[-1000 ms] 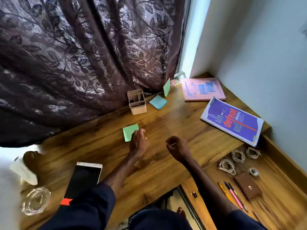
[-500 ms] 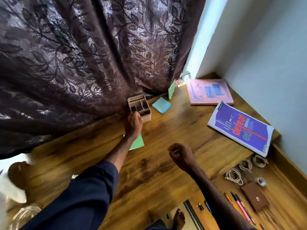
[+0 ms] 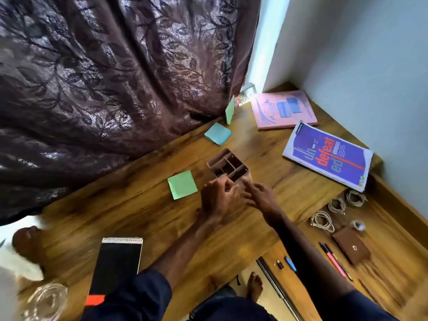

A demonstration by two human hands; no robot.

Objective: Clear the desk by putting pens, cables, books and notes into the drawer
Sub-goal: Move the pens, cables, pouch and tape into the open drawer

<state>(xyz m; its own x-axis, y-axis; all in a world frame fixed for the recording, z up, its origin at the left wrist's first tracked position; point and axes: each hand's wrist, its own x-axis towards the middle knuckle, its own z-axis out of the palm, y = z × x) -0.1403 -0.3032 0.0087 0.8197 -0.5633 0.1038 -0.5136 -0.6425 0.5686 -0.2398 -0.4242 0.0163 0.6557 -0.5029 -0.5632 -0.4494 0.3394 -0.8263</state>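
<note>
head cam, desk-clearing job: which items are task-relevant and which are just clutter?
Job: green note, blue notes, upright green note, pink book, purple book, black notepad on the desk; cables, pens already in the drawer; organiser, gripped by the left hand.

Lying about: wallet, tape roll, clear container, curtain.

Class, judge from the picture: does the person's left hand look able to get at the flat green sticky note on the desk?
Probably yes: the left hand is beside the green sticky note, only bare desk between, though it holds the pen organiser now.
</note>
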